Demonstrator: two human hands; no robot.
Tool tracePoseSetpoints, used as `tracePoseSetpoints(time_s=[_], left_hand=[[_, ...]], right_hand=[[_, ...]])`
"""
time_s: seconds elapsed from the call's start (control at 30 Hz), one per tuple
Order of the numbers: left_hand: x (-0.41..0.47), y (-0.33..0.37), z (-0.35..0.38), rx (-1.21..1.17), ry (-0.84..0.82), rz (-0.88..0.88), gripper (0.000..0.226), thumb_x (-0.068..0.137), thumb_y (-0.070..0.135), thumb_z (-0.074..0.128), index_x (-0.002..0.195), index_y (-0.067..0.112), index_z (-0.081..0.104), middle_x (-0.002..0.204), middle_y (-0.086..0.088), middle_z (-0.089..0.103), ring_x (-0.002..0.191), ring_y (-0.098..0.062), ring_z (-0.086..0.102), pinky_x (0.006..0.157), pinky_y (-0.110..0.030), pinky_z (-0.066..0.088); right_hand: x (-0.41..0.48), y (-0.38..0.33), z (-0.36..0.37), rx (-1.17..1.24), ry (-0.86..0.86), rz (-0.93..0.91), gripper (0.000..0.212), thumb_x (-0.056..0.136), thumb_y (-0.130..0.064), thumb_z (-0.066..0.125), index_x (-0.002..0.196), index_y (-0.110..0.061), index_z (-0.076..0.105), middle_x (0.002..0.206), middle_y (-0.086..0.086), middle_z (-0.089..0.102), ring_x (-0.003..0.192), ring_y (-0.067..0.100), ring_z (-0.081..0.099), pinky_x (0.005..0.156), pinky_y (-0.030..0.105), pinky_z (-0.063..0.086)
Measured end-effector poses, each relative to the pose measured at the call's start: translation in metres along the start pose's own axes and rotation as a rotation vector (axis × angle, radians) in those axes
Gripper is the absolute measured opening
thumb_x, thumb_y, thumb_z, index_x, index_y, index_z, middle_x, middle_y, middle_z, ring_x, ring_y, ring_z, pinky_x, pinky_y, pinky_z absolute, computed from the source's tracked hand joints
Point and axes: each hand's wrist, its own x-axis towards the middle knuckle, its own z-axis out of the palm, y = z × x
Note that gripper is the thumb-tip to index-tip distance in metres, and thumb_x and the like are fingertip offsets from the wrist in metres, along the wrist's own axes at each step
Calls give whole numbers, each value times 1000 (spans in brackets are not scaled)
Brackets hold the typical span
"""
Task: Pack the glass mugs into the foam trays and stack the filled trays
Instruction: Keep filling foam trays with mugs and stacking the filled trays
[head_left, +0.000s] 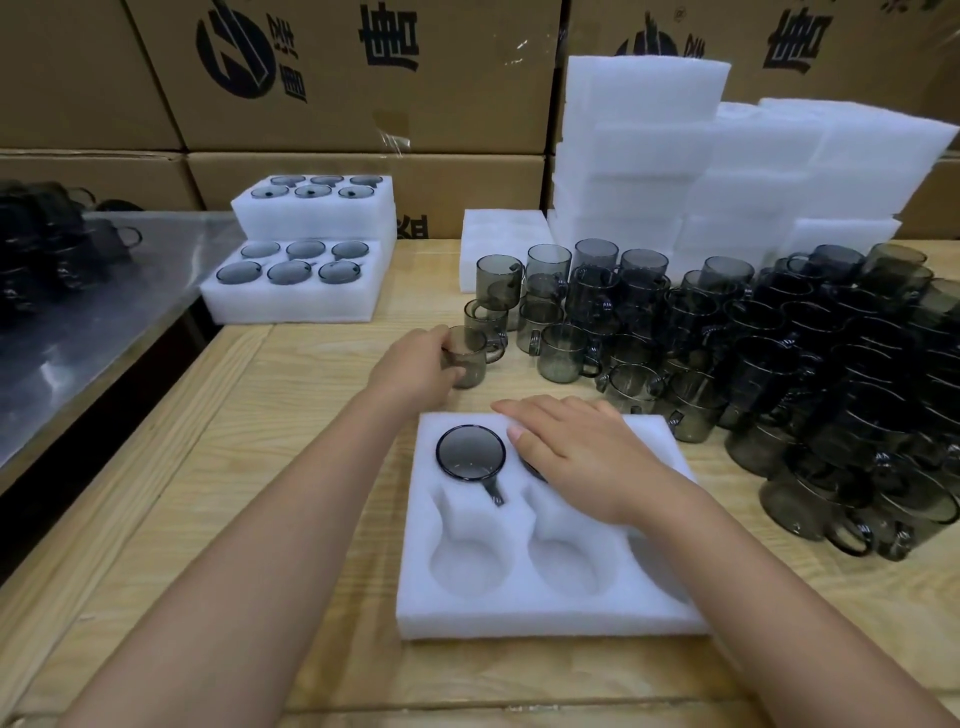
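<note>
My left hand (415, 370) grips a mug (470, 358) just beyond the tray (545, 618). My right hand (582, 460) lies flat on the tray. A mug pile (779, 364) crowds the right, with bare table (280, 415) to the left.

Printed cardboard boxes (363, 78) stacked at back; wood table (208, 441); steel table (104, 312) on L.

Left hand (415, 366) grips a glass mug (469, 358); right hand (582, 452) rests flat on the foam tray (545, 608).
</note>
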Motion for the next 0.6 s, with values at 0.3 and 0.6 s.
tracePoseSetpoints(time_s=[0.3, 0.6], left_hand=[[-30, 38, -34, -586, 125, 128, 24, 81, 18, 74, 72, 27, 53, 83, 6, 65, 79, -14, 63, 61, -23, 42], [-58, 93, -42, -706, -275, 421, 18, 79, 12, 71, 76, 21, 56, 87, -2, 64, 79, -14, 60, 75, -27, 46]], right_hand=[[4, 1, -3, 146, 95, -22, 37, 98, -41, 37, 127, -25, 55, 122, -7, 60, 114, 14, 51, 94, 27, 28], [-33, 60, -61, 1246, 797, 209, 14, 91, -29, 55, 85, -18, 60, 74, -6, 63, 53, 7, 46, 43, 17, 33]])
